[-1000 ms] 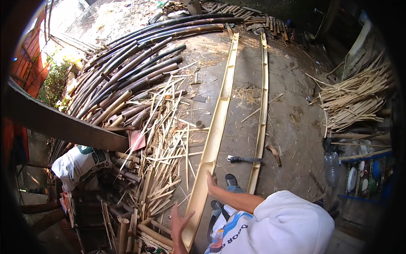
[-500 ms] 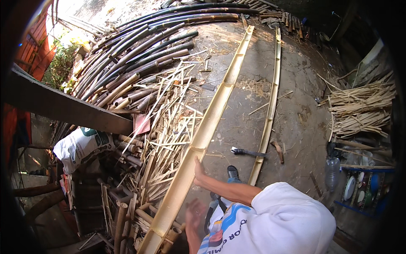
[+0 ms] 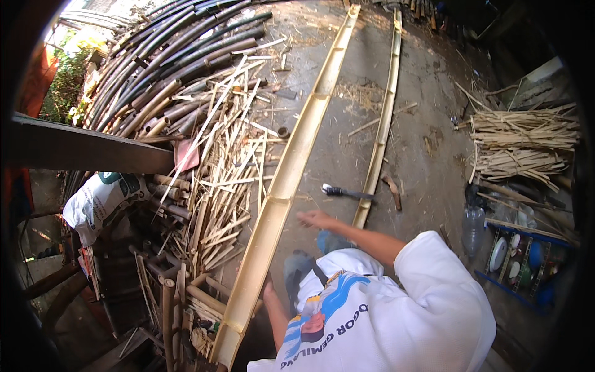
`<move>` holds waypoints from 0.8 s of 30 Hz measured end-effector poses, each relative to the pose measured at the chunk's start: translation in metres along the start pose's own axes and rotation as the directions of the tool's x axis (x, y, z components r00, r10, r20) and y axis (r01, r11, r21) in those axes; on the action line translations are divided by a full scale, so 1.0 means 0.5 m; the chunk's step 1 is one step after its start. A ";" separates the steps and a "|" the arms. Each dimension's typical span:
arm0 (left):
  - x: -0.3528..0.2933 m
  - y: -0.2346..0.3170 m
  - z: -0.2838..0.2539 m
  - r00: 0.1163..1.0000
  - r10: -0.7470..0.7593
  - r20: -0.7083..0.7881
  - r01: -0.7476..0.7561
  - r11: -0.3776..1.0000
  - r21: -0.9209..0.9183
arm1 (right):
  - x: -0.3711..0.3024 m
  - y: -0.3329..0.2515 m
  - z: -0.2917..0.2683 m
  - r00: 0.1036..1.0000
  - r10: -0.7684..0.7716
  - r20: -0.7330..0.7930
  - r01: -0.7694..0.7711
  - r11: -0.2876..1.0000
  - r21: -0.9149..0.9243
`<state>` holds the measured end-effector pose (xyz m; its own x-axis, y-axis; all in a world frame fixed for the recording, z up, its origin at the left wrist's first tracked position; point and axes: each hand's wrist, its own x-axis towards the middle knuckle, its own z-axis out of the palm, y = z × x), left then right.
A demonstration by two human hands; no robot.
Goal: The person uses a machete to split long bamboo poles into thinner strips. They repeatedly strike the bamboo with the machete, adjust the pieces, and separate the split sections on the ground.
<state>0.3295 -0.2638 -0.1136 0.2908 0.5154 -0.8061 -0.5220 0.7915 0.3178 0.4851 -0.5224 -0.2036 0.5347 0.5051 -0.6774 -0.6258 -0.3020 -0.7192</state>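
A long split bamboo half (image 3: 279, 199), hollow side up and pale inside, slants from the lower left to the far middle. My left hand (image 3: 268, 291) holds it from beneath near its close end; the bamboo hides most of the fingers. To the right of the bamboo and apart from it, my right hand (image 3: 315, 219) is open with its fingers stretched to the left, holding nothing. A second, narrower bamboo length (image 3: 379, 149) lies on the ground to the right. A dark tool with a wrapped handle and whitish end (image 3: 339, 191) lies with its other end against it.
Thin bamboo strips (image 3: 226, 186) lie heaped at left, before dark whole poles (image 3: 167, 62). A wooden beam (image 3: 93, 146) juts in at left, above a white sack (image 3: 102, 201). At right are stacked strips (image 3: 524, 146), a plastic bottle (image 3: 473, 229) and a blue rack (image 3: 511, 285).
My right hand has come off the split bamboo and moved to its right. My left hand has gone from beside the bamboo to its underside. The view has shifted, and my body leans farther forward.
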 end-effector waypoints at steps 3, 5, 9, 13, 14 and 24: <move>0.008 0.012 -0.020 0.999 0.004 -0.033 -0.002 0.999 0.042 | 0.040 0.158 -0.161 0.887 0.265 -0.378 -0.202 0.959 0.198; 0.021 0.016 -0.042 0.998 0.000 -0.059 0.004 0.998 0.069 | 0.009 0.263 -0.229 0.682 0.250 -0.687 -0.029 0.948 0.316; 0.096 0.012 -0.109 0.988 -0.044 -0.146 0.066 0.986 0.153 | -0.034 0.396 -0.310 0.389 0.527 -0.756 0.015 0.817 0.577; 0.181 0.020 -0.222 0.969 -0.022 -0.246 0.070 0.980 0.186 | 0.077 0.483 -0.294 0.461 0.611 -0.643 -0.129 0.764 0.633; 0.194 0.025 -0.258 0.965 0.004 -0.261 0.045 0.982 0.184 | 0.137 0.502 -0.294 0.545 0.605 -0.581 -0.163 0.756 0.634; 0.409 0.038 -0.452 0.928 0.098 -0.360 0.045 0.929 0.368 | 0.735 0.865 -0.290 0.499 0.747 -0.439 0.091 0.459 0.884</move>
<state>0.1980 -0.2176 -0.3850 -0.0698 0.4375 -0.8965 -0.1773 0.8789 0.4428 0.4932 -0.5844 -0.7863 0.0492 -0.3286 -0.9432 -0.7408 0.6214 -0.2551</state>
